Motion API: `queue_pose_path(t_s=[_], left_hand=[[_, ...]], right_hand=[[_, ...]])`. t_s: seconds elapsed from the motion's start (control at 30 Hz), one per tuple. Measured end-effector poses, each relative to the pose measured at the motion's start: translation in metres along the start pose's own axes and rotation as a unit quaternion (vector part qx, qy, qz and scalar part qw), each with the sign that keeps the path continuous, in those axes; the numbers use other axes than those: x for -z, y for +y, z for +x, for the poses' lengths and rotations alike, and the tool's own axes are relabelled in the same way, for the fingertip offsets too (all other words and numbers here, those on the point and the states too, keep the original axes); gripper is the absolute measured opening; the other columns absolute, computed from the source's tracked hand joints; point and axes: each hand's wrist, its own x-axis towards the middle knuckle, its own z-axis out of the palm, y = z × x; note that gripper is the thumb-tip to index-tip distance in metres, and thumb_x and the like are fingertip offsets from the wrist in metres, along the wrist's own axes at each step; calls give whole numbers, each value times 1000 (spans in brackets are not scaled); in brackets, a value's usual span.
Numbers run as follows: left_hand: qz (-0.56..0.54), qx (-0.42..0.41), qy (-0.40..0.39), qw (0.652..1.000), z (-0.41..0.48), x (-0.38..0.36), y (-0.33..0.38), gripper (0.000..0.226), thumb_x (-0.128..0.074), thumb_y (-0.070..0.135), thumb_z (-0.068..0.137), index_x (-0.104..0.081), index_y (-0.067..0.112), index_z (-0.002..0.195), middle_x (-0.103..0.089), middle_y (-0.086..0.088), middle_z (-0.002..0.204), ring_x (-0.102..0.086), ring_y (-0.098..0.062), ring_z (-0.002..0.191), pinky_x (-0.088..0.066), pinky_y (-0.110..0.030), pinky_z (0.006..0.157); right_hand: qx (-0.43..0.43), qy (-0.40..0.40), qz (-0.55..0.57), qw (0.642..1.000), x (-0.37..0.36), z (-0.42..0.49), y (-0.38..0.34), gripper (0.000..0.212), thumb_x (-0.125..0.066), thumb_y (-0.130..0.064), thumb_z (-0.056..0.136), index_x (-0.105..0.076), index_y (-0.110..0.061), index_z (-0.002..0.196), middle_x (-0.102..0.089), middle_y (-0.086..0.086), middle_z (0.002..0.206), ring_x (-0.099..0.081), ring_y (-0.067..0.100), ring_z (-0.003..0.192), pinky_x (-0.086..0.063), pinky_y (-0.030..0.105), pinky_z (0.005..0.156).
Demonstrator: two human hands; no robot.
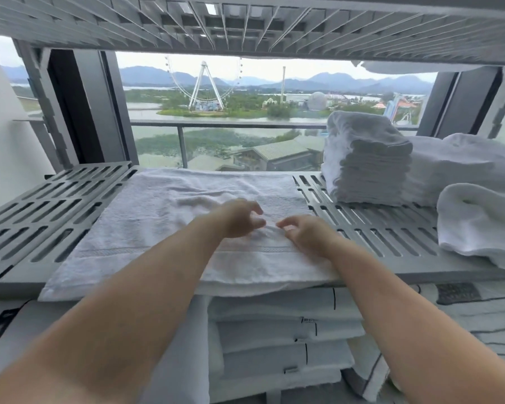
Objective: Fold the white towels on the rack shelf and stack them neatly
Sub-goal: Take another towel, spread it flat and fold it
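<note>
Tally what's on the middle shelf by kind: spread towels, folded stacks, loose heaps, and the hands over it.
Spread towel: 1
Folded stack: 1
Loose heaps: 2, front heap, back heap
Hands: 2, left hand, right hand
Total: 6

We see both bare forearms reaching forward from the lower corners and converging toward the middle. The left hand [241, 218] and the right hand [303, 231] sit close together, nearly fingertip to fingertip, palms down, with fingers curled like claws (both a little blurred). Whether the fingertips pinch anything we cannot tell.
</note>
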Motion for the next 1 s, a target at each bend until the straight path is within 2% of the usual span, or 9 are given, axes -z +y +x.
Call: queue_pose_path(t_s=[0.1, 0.13, 0.23, 0.4, 0.5, 0.57, 0.63, 0.8, 1.0], left_hand=[[12, -19, -46, 999, -1, -12, 20, 60, -55, 56, 96, -47, 24, 146, -48, -7, 152, -45, -28, 137, -37, -38, 111], [17, -21, -50, 998, -4, -15, 24, 64, -53, 57, 96, -44, 22, 149, -44, -7, 155, -42, -28, 140, -35, -39, 113], [-11, -62, -49, 997, -20, -15, 37, 67, -54, 60, 95, -45, 22, 150, -43, -3, 156, -39, -23, 142, -32, -38, 115], [-68, -143, -132, 978, -59, -15, 79, 85, -70, 73, 75, -45, 35, 147, -40, 7, 155, -37, -15, 141, -28, -30, 112], [21, -201, -78, 976, -77, -27, 97, 76, -72, 56, 85, -44, 28, 150, -40, 0, 158, -37, -19, 143, -29, -29, 114], [-6, -208, -26, 978, -81, -27, 102, 45, -58, 44, 99, -58, 25, 140, -57, -1, 145, -51, -23, 132, -38, -35, 109], [-51, -184, 17, 981, -84, -26, 102, 33, -48, 34, 105, -70, 18, 123, -70, -4, 124, -61, -28, 114, -46, -37, 97], [-115, -99, 168, 974, -89, -35, 94, 29, -46, 22, 103, -71, 7, 98, -73, -12, 96, -64, -33, 90, -48, -38, 75], [-209, -34, 180, 961, -88, -32, 87, 27, -48, 22, 103, -68, 8, 92, -72, -15, 96, -63, -35, 92, -40, -35, 71]], right_hand=[[-17, 59, 97, 993, 6, -1, 9, 35, -53, -5, 91, -78, -28, 99, -77, -4, 108, -62, -11, 69, -50, 12, 68], [-27, 80, 146, 986, 7, -3, 12, 39, -51, 0, 88, -79, -27, 89, -78, -7, 98, -62, -13, 65, -51, 12, 68], [-68, 155, 267, 949, 9, -11, 19, 39, -47, 3, 83, -76, -23, 75, -77, -11, 76, -72, 5, 84, -57, 33, 92], [-119, 248, 275, 921, 10, -29, 20, 35, -44, -4, 81, -73, -21, 73, -73, -8, 65, -72, 11, 74, -60, 38, 80], [-113, 278, 246, 922, 13, -44, 19, 27, -45, -15, 86, -70, -22, 75, -71, -5, 65, -69, 17, 75, -55, 37, 75], [-121, 284, 222, 925, 14, -57, 22, 26, -47, -27, 90, -68, -18, 78, -70, -2, 68, -67, 23, 77, -52, 37, 74], [-140, 287, 211, 924, 15, -70, 25, 30, -48, -31, 94, -69, -15, 79, -70, 2, 71, -66, 26, 78, -51, 37, 73], [-171, 305, 169, 922, 11, -111, 19, 38, -46, -29, 98, -69, -13, 73, -68, 1, 71, -63, 25, 76, -41, 28, 60], [-137, 210, 110, 962, -12, -155, 3, 26, -57, -52, 92, -67, -29, 87, -64, -15, 72, -55, 0, 72, -37, 22, 57]])
